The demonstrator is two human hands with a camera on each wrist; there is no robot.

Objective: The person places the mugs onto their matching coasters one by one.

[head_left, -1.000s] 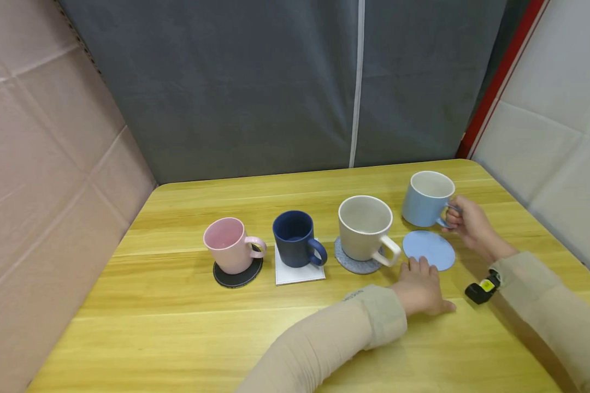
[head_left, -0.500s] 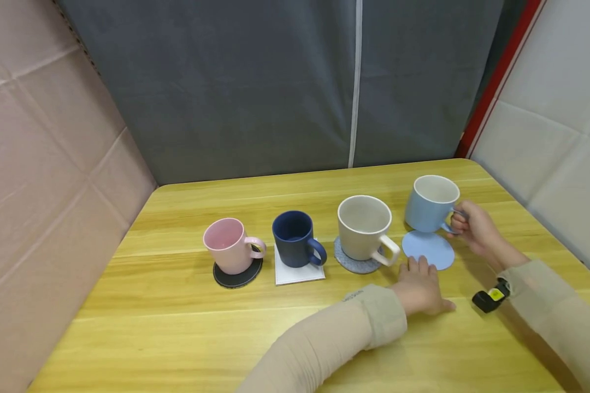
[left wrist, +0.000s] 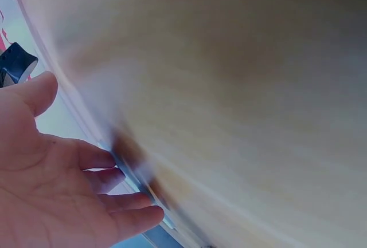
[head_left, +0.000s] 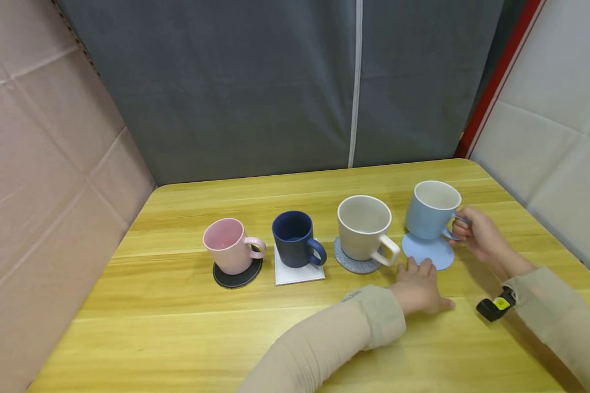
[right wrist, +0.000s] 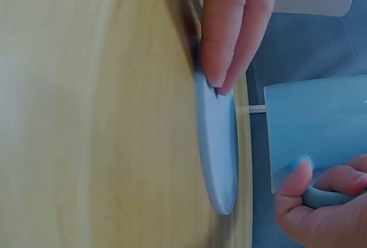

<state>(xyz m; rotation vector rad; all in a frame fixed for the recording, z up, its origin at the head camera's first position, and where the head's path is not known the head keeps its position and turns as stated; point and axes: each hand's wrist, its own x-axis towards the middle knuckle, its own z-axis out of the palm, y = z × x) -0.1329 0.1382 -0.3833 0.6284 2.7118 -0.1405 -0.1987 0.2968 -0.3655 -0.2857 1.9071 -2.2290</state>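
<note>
In the head view, my right hand (head_left: pixel 482 236) grips the handle of a light blue mug (head_left: pixel 429 214) with a white inside. Upright, the mug overlaps the far part of a round light blue coaster (head_left: pixel 430 256). The right wrist view has a gap between the mug's base (right wrist: pixel 287 128) and the coaster (right wrist: pixel 218 150), so the mug is raised. My left hand (head_left: pixel 419 290) lies palm down on the table, fingers extended. Its fingertips rest on the coaster's near edge. Seen from the left wrist, the left palm (left wrist: pixel 57 196) faces the camera and nothing is grasped.
Left of the coaster, a cream mug (head_left: pixel 361 232) stands on a grey coaster (head_left: pixel 354 266). Further left are a navy mug (head_left: pixel 291 243) on a white square coaster (head_left: pixel 299 275) and a pink mug (head_left: pixel 228 254) on a black coaster (head_left: pixel 236 279). A dark curtain (head_left: pixel 251 98) hangs behind the table.
My right hand has brought the light blue mug nearer to me and slightly rightward, so it now overlaps the coaster's far edge. My left hand has stayed at the coaster.
</note>
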